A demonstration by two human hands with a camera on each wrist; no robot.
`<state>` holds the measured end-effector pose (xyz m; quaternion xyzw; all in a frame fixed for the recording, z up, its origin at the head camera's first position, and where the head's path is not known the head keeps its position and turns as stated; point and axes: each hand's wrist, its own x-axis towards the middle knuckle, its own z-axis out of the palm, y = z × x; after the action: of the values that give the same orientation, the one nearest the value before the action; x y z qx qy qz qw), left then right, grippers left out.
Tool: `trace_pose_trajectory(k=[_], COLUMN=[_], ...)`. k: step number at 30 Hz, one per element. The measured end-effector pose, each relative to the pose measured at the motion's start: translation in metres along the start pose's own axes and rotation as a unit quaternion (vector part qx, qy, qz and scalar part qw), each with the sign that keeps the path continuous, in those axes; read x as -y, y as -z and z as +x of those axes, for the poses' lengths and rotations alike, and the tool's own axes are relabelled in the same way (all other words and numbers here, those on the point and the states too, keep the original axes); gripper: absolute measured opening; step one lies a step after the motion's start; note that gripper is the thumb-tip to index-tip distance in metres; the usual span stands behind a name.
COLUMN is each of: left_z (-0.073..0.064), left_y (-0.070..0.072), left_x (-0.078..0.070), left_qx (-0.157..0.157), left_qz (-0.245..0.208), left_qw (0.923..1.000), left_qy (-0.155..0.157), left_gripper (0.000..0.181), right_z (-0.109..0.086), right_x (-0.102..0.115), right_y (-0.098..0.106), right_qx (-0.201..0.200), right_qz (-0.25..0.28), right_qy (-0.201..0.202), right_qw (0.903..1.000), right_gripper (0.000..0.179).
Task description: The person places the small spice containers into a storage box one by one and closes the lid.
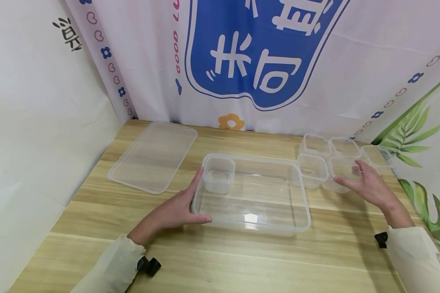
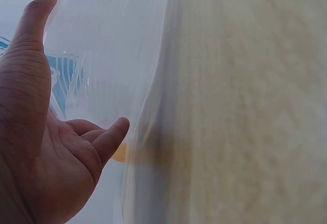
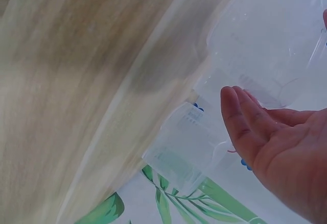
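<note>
Right of the long clear rectangular container [image 1: 249,226], a small square cup [image 1: 341,169] stands between the right hand [image 1: 372,187]'s parted, uncurled thumb and fingers; the left hand [image 1: 177,209], spread, touches the container's left end.

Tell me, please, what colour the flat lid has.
The flat lid is translucent and whitish; it shows best in the head view.

Wrinkled cream sleeves [image 1: 111,264] (cuffs gathered) bear small black wrist attachments [image 1: 153,267].

Backdrop [image 1: 150,69] | lettering [image 1: 176,44] "GOOD LU" (cut off) | blue panel [image 1: 256,44]: characters [image 1: 230,57] including "可"
</note>
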<state>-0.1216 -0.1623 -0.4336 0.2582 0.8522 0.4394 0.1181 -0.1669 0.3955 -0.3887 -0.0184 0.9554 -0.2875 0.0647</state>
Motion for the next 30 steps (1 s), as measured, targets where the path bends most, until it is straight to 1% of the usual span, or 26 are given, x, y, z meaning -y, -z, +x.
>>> trace_pose_trajectory(k=[8,12,16,20,30], left_z=[0.0,-0.001,-0.001,-0.001,0.0], left_y=[0.0,0.0,-0.001,-0.001,0.0], left_x=[0.0,-0.001,-0.001,-0.001,0.001], left_qx=[-0.001,-0.001,-0.001,-0.003,-0.006], left_qz=[-0.002,-0.003,-0.003,-0.002,-0.012], left_qw=[1.0,1.0,1.0,1.0,0.9999], left_qy=[0.0,-0.001,0.0,-0.001,0.003], left_gripper=[0.135,0.135,0.135,0.135,0.136], right_z=[-0.007,-0.013,-0.021,-0.026,-0.035], right_x=[0.0,0.002,0.011,0.02,0.048], right_y=[0.009,0.016,0.026,0.036,0.042], right_qx=[-0.021,-0.04,-0.052,-0.052,-0.064], right_qz=[-0.007,-0.011,-0.018,-0.031,-0.042], right_qy=[-0.003,-0.004,-0.011,-0.018,0.009], right_qw=[0.9998,0.9991,0.9984,0.998,0.997], right_gripper=[0.111,0.11,0.11,0.111,0.11])
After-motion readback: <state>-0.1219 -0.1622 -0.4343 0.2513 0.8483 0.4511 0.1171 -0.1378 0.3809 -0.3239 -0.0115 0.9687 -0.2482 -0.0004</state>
